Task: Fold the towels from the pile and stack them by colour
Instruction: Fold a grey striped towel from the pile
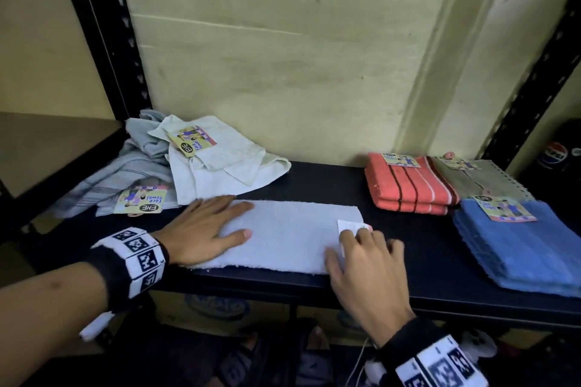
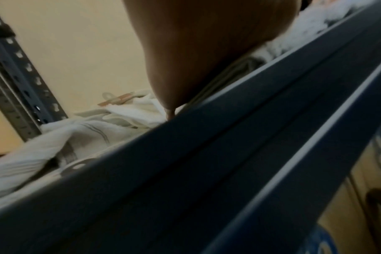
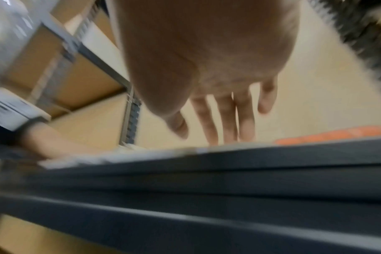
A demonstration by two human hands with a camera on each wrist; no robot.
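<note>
Pale towel on a dark shelf, both hands flat on it

The left hand (image 1: 204, 226) and right hand (image 1: 364, 264), fingers spread, press the nubby, folded white towel (image 1: 289, 236) at the shelf (image 1: 408, 261) front; crumpled pile (image 1: 188, 160) far left; coral stack (image 1: 408, 188), blue stack (image 1: 518, 245) right.

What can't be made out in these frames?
- Left hand fingers: left wrist view, hidden by the palm.
- White tag print: head view, too small, part-covered by the right hand.
- Blue stack: head view, cut off at the right edge.
</note>
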